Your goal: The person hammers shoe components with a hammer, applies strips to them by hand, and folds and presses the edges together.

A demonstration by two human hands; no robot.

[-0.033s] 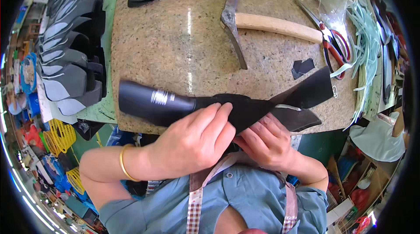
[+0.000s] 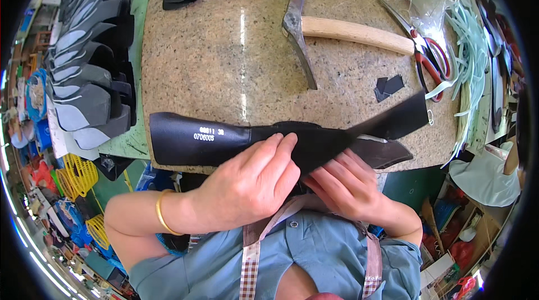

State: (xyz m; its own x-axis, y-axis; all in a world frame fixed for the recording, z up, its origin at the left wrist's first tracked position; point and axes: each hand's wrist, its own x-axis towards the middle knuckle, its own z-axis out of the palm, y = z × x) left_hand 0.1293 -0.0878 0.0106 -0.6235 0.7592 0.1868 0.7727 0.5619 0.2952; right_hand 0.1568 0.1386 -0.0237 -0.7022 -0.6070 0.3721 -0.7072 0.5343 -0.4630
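Observation:
A long black leather-like piece (image 2: 196, 145), apparently a shoe upper, lies along the near edge of the worktop. White printed marks show on its left part. My left hand (image 2: 252, 173) is closed on its middle, thumb hidden beneath. To the right, my right hand (image 2: 345, 182) grips the lower edge with bent fingers, partly under the material. There the piece twists into a raised flap (image 2: 398, 117) and a lower flap (image 2: 387, 154), with a narrow light strip between them.
A wooden-handled hammer (image 2: 353, 34) lies on the stone-patterned worktop (image 2: 196, 58), with red-and-black-handled scissors (image 2: 429, 67) beside it. Black scraps (image 2: 388, 86) sit close by. Stacked grey and black pieces (image 2: 84, 103) line the left; pale green strips (image 2: 471, 64) hang at right.
The piece's left end, blurred and curled before, now lies flatter with its marks sharper. The raised right flap has dipped slightly. My right hand has shifted a little; my left stays almost in place.

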